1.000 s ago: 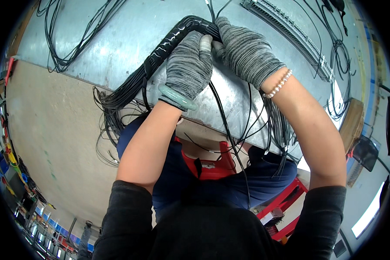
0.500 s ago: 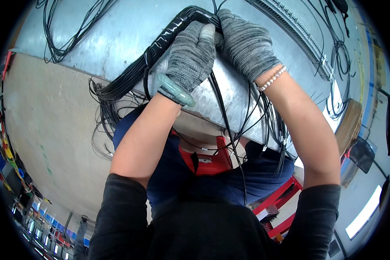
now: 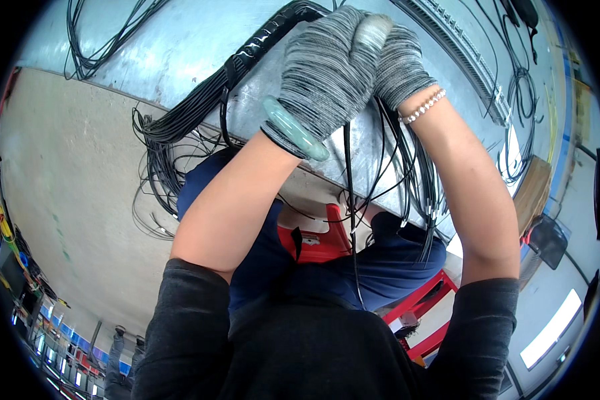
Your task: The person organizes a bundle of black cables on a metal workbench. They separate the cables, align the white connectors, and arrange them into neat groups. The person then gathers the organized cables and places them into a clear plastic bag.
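A thick bundle of black cables [image 3: 210,93], partly wrapped in glossy black tape [image 3: 263,41], bends across a metal sheet. Its far end runs in under my hands, where they hide it. My left hand [image 3: 330,70], in a grey knit glove, is closed around the bundle with its pale thumb tip uppermost. Pressed up against it, my right hand [image 3: 401,67] is closed in a matching glove, its fingertips mostly hidden. Below the hands, loose black wires [image 3: 417,180] with small pale tags at their ends hang over the sheet's near edge.
The metal sheet [image 3: 180,43] bears a slotted grey duct [image 3: 453,50] at right and more black cables [image 3: 90,50] at far left. Wire ends [image 3: 160,170] dangle above the floor at left. Below me are a red stool [image 3: 320,243] and another red frame [image 3: 423,303].
My left hand has moved right and turned over against my right hand. Both now cover the bundle's bend, which showed between them before. The hanging wires have shifted slightly.
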{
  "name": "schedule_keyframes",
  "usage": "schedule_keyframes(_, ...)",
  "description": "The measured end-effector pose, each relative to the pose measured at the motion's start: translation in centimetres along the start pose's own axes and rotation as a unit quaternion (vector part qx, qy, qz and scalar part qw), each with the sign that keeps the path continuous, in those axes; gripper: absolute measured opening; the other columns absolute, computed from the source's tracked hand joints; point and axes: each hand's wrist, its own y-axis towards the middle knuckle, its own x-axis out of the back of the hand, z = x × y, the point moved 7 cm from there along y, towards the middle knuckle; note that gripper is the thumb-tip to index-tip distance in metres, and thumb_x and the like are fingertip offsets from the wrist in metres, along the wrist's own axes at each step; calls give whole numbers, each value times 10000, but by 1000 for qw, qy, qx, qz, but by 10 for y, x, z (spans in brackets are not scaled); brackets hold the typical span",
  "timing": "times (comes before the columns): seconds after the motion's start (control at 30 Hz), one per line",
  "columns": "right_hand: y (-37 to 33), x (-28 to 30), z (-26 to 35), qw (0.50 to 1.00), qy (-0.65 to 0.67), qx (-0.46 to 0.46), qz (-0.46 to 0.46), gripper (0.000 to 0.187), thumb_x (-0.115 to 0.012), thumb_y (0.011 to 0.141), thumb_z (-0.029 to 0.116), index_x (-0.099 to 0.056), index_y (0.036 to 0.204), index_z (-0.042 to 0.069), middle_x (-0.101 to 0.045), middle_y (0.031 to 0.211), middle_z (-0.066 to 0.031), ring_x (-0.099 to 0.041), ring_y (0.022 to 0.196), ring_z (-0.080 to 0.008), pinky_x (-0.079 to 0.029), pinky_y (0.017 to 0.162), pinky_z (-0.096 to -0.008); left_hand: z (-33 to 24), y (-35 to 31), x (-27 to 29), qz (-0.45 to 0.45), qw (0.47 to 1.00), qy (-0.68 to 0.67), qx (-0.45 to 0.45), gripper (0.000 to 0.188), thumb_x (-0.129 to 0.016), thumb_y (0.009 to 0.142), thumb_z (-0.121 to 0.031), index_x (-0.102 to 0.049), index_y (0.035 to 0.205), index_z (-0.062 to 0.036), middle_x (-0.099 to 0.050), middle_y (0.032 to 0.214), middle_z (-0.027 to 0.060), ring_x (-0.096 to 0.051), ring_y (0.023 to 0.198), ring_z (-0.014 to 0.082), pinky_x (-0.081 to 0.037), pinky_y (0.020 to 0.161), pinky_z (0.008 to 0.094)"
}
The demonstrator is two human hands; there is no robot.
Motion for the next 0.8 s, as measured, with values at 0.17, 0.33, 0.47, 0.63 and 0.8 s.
schedule_keyframes(0.17, 4, -7, -6, 998, 32, 25, -52, 291, -614, 774, 285, -638, 953, 57, -656, 915, -134, -638, 827, -285, -513, 723, -375, 25, -15, -12, 27, 960, -238, 146, 312, -531, 899, -282, -561, 1085, -34, -623, 824, 47, -594, 734, 145, -492, 634, 272)
schedule_keyframes(0.33, 9, 2, 3, 1000, 2, 7, -2, 267, -475, 867, 227, -553, 1074, 78, -646, 850, -147, -643, 775, -301, -510, 683, -403, 55, -64, -48, 75, 565, -518, 637, 224, -511, 911, -251, -563, 895, -34, -595, 750, 32, -567, 584, 107, -501, 557, 231)
schedule_keyframes(0.47, 10, 9, 2, 1000, 7, 4, -15, 581, -251, 936, 505, -618, 983, 57, -634, 782, -189, -622, 743, -329, -483, 707, -411, 53, -69, -45, -47, 609, -609, 506, 196, -497, 910, -139, -532, 1046, -2, -569, 1019, 113, -601, 863, 159, -519, 780, 267)
schedule_keyframes(0.63, 20, 9, 3, 999, -38, 27, 16, 358, -366, 929, 364, -595, 1025, 107, -641, 796, -157, -630, 744, -315, -496, 690, -422, 63, -48, -56, 11, 769, -465, 438, 339, -516, 901, -241, -498, 1093, 38, -573, 1013, 154, -577, 909, 233, -508, 779, 326)
schedule_keyframes(0.8, 25, 10, -11, 997, 44, 51, -41, 310, -405, 905, 328, -566, 1037, 98, -640, 806, -159, -624, 761, -323, -494, 716, -412, 63, -47, -73, -81, 594, -605, 523, 425, -577, 862, -333, -532, 1047, 47, -577, 986, 159, -582, 869, 251, -504, 779, 345)
